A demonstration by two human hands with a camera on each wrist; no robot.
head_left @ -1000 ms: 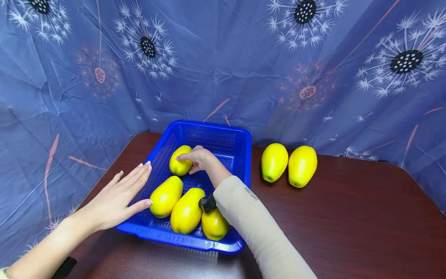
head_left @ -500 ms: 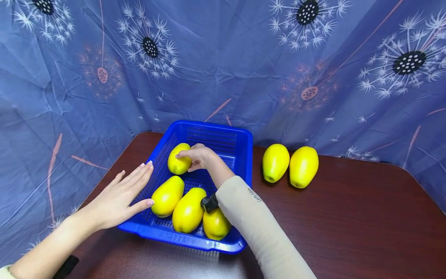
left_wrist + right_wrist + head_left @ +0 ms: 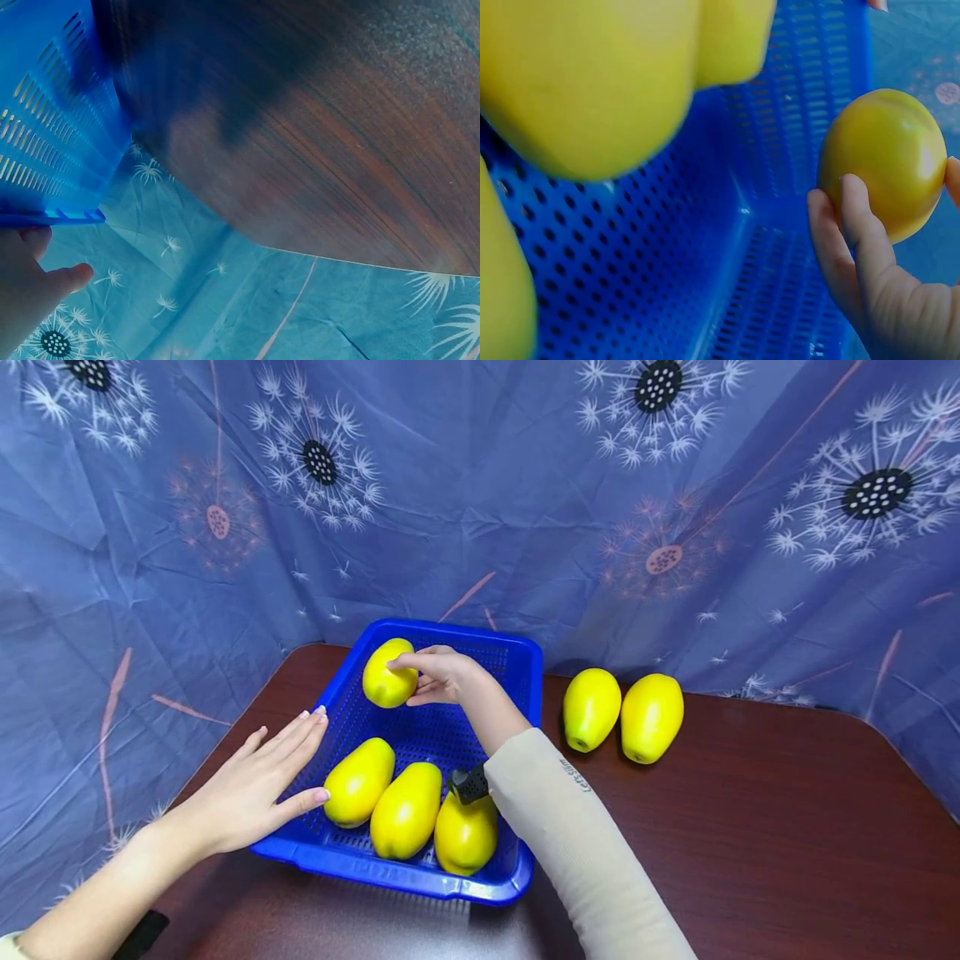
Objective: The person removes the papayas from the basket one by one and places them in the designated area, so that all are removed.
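My right hand (image 3: 447, 675) grips a yellow papaya (image 3: 388, 675) between thumb and fingers, over the far left part of the blue basket (image 3: 534, 693). In the right wrist view, that papaya (image 3: 885, 161) is held clear of the basket floor, with fingertips (image 3: 855, 196) on its side. My left hand (image 3: 258, 785) rests along the basket's left rim with its fingers straight. Several more papayas lie in the near half of the basket: a left one (image 3: 360, 783), a middle one (image 3: 407, 812) and a right one (image 3: 465, 839).
Two papayas stand close together on the table right of the basket, a nearer-left one (image 3: 592, 710) and a right one (image 3: 652, 718). Behind the brown table (image 3: 750, 827) hangs a blue dandelion-print cloth (image 3: 465, 485). A black wrist camera (image 3: 468, 783) sits under the right sleeve.
My right hand has lifted the papaya up off the basket floor, toward the back. The left hand stays at the rim, and the other papayas have not moved.
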